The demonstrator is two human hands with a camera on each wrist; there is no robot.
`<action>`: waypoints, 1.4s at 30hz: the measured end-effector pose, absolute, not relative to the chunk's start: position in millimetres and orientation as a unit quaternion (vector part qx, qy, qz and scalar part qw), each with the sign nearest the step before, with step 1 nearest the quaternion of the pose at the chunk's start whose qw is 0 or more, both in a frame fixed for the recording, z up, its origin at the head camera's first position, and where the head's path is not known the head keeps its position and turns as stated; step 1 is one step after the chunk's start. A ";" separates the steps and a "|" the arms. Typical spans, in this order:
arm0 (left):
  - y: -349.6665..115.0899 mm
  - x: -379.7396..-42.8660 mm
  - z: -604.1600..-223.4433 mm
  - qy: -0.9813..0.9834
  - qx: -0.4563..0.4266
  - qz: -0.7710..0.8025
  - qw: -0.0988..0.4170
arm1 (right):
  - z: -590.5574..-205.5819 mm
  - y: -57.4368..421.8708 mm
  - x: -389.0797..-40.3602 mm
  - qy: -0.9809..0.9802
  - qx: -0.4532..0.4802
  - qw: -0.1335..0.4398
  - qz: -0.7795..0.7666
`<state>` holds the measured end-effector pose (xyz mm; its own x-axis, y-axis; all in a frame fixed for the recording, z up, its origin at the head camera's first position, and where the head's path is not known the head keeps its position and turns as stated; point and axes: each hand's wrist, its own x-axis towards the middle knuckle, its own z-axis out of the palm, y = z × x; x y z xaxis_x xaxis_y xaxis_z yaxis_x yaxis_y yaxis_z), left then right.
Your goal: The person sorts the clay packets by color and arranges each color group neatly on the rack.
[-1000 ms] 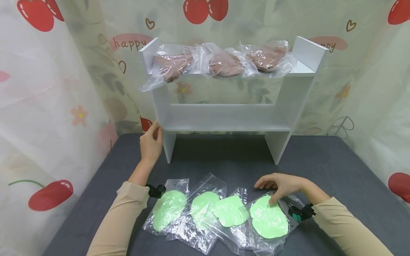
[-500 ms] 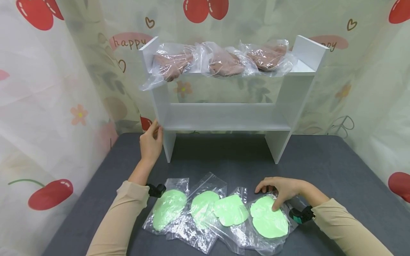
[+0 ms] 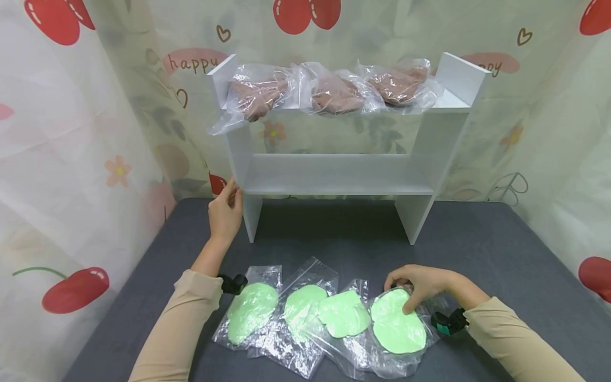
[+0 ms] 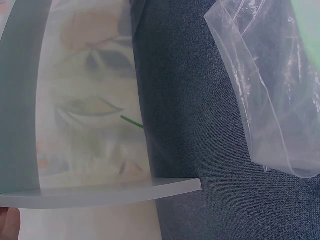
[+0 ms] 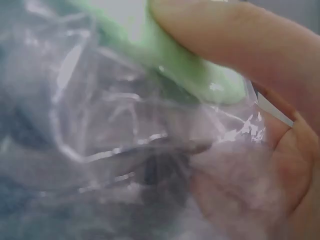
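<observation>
In the head view, my right hand [image 3: 427, 286] pinches a clear zip bag [image 3: 403, 366] holding a flat light green piece [image 3: 398, 323]. The thumb lies on top, the fingers reach under the far edge, and that edge is slightly raised. Up close in the right wrist view, the crinkled plastic [image 5: 115, 115] and green piece [image 5: 225, 82] sit between thumb and fingers. At the left, my left hand [image 3: 225, 215] holds the white shelf [image 3: 334, 175] by its left side panel. Only a bit of finger [image 4: 10, 222] shows beside that panel in the left wrist view.
More bagged green pieces [image 3: 253, 313] lie overlapping in a row on the dark table [image 3: 315, 244]. Three bags with brown lumps [image 3: 334, 98] rest on the shelf's top board; the left one hangs over the edge. A patterned curtain [image 3: 119, 106] surrounds the table.
My right hand's fingers have slipped under the far edge of the rightmost bag and curled round it, lifting and shifting it slightly left. The left hand has stayed at the shelf.
</observation>
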<state>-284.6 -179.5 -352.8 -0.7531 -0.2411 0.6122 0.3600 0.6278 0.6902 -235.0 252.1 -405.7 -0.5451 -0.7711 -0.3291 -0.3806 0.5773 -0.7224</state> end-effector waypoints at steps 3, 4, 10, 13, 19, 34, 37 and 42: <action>-179.3 -284.6 -353.0 -0.830 -0.034 -0.432 0.351 | -404.5 252.6 -235.4 0.824 -0.359 0.324 -0.296; -179.3 -284.8 -353.2 -0.830 -0.035 -0.432 0.352 | -404.0 253.0 -235.6 0.823 -0.362 0.323 -0.296; -178.7 -285.2 -354.6 -0.826 -0.038 -0.435 0.357 | -401.2 257.2 -237.5 0.816 -0.368 0.323 -0.307; -178.7 -285.5 -355.3 -0.827 -0.038 -0.432 0.359 | -398.6 260.6 -239.9 0.811 -0.371 0.318 -0.320; -179.1 -285.8 -356.0 -0.826 -0.038 -0.433 0.359 | -386.5 265.0 -243.8 0.806 -0.388 0.282 -0.346; -179.8 -286.6 -356.1 -0.822 -0.042 -0.439 0.360 | -370.6 259.0 -246.2 0.808 -0.364 0.237 -0.399; -179.8 -286.3 -355.7 -0.821 -0.045 -0.437 0.364 | -370.2 256.0 -246.1 0.808 -0.360 0.222 -0.410; -179.8 -286.8 -355.6 -0.821 -0.044 -0.436 0.366 | -370.5 250.2 -246.5 0.831 -0.347 0.169 -0.402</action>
<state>-286.8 -179.8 -355.6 -0.7286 -0.2465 0.6391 0.3912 0.6161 0.6836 -246.5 250.2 -370.5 -0.7025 -0.7117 -0.0020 -0.4403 0.4367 -0.7845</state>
